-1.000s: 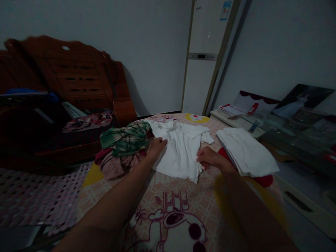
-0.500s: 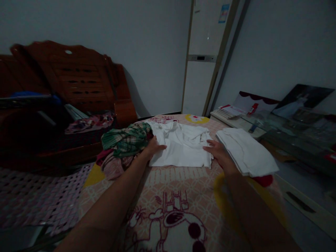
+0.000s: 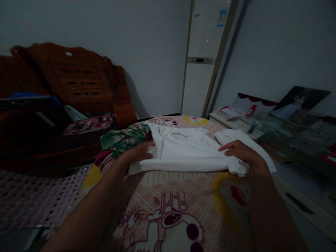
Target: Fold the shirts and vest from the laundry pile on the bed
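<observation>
A white T-shirt (image 3: pixel 189 147) is spread in front of me on the patterned cover, its near edge turned up in a long fold and its neckline towards the far side. My left hand (image 3: pixel 140 152) grips the shirt's left side, with the fingertips slightly blurred. At the other end, my right hand (image 3: pixel 240 153) has its fingers closed over the right side of the fabric. Folded white cloth (image 3: pixel 258 148) lies right behind my right hand. Next to my left hand is a heap of clothes with a green plaid garment (image 3: pixel 126 138) on top.
The pink cover (image 3: pixel 162 196) with cartoon prints lies under the clothes. A wooden bench (image 3: pixel 81 77) stands at the left, a tall white air conditioner (image 3: pixel 198 87) at the back. To the right is a glass-topped table (image 3: pixel 278 127) with papers and a photo.
Both hands have moved apart, drawing the white T-shirt wider and slightly nearer to me. Its near edge now shows a long rolled fold, and the right end reaches the folded white cloth.
</observation>
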The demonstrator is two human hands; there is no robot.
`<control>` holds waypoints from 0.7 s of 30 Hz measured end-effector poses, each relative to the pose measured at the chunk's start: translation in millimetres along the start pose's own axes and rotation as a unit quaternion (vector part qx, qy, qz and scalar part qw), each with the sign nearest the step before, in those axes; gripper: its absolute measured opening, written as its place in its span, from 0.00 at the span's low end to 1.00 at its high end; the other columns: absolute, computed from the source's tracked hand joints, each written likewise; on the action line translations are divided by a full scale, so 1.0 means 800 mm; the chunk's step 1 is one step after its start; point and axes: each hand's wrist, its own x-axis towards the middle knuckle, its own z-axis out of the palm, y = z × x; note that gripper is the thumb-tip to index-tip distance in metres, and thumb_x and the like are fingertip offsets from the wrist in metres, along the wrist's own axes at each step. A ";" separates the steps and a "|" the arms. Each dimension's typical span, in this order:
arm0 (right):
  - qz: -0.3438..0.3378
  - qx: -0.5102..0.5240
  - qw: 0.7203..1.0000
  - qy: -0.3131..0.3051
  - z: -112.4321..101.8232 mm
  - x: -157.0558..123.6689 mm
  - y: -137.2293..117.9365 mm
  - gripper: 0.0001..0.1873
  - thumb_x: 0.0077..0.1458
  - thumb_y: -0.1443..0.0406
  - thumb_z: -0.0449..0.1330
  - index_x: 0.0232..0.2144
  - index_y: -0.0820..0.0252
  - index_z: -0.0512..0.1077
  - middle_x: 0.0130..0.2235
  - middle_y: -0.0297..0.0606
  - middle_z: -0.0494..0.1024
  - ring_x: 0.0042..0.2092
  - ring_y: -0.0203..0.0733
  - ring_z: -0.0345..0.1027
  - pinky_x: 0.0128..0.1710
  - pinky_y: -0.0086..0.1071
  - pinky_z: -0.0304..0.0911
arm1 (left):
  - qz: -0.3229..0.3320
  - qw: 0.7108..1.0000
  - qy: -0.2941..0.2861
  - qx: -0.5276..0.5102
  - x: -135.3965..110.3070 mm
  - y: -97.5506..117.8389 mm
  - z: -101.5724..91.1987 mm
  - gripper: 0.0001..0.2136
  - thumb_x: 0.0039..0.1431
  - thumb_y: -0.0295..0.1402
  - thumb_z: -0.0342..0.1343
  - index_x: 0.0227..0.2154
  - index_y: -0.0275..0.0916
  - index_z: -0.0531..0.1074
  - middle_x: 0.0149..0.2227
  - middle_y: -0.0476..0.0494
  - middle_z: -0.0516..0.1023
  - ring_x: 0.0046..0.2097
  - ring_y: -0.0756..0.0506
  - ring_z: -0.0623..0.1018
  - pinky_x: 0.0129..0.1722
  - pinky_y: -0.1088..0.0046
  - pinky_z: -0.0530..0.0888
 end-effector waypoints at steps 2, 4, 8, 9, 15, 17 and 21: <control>0.020 -0.023 0.998 -0.056 0.011 0.002 0.009 0.15 0.36 0.68 0.62 0.31 0.62 0.81 0.25 0.34 0.77 0.27 0.38 0.66 0.26 0.28 0.60 | -0.005 0.999 -0.023 0.030 -0.012 -0.009 -0.004 0.28 0.36 0.31 0.61 0.48 0.40 0.74 0.54 0.39 0.76 0.55 0.38 0.76 0.53 0.71 0.71; 0.057 -0.022 0.995 -0.079 0.025 0.007 0.015 0.15 0.35 0.69 0.60 0.31 0.62 0.80 0.22 0.32 0.74 0.24 0.37 0.64 0.25 0.28 0.59 | -0.015 0.998 -0.030 0.060 -0.021 -0.015 -0.006 0.29 0.37 0.31 0.60 0.49 0.39 0.74 0.57 0.38 0.74 0.57 0.38 0.74 0.55 0.71 0.69; 0.026 -0.035 0.996 -0.074 0.034 0.010 0.015 0.14 0.34 0.70 0.60 0.29 0.62 0.79 0.25 0.34 0.75 0.28 0.38 0.67 0.29 0.29 0.61 | -0.011 0.996 -0.023 0.084 -0.033 -0.005 -0.015 0.32 0.41 0.31 0.56 0.56 0.37 0.70 0.61 0.37 0.69 0.60 0.38 0.71 0.60 0.69 0.64; -0.001 -0.034 0.997 -0.074 0.029 0.008 0.013 0.13 0.34 0.69 0.61 0.28 0.62 0.79 0.27 0.35 0.76 0.31 0.39 0.68 0.31 0.29 0.62 | 0.001 0.996 -0.022 0.081 -0.037 0.001 -0.019 0.33 0.42 0.31 0.56 0.57 0.37 0.68 0.62 0.37 0.68 0.61 0.39 0.70 0.61 0.69 0.63; -0.041 0.018 0.994 -0.095 -0.009 -0.014 0.002 0.15 0.37 0.60 0.67 0.31 0.61 0.82 0.30 0.37 0.79 0.32 0.40 0.70 0.32 0.29 0.64 | 0.016 0.995 -0.010 0.098 -0.063 0.017 -0.050 0.26 0.45 0.32 0.59 0.52 0.45 0.74 0.57 0.46 0.74 0.57 0.40 0.73 0.53 0.73 0.68; -0.011 -0.007 0.995 -0.101 -0.010 -0.018 -0.001 0.13 0.35 0.62 0.67 0.29 0.62 0.81 0.26 0.38 0.79 0.28 0.40 0.69 0.28 0.29 0.63 | -0.013 0.991 -0.030 0.127 -0.067 0.010 -0.053 0.25 0.44 0.29 0.60 0.49 0.46 0.75 0.51 0.49 0.78 0.51 0.41 0.76 0.48 0.74 0.69; 0.108 -0.101 0.988 -0.053 0.000 -0.018 -0.022 0.04 0.37 0.67 0.65 0.21 0.63 0.78 0.13 0.35 0.68 0.15 0.35 0.58 0.16 0.28 0.51 | -0.058 0.975 -0.026 0.213 -0.063 0.008 -0.048 0.20 0.43 0.25 0.61 0.43 0.43 0.78 0.36 0.46 0.81 0.38 0.42 0.77 0.37 0.72 0.69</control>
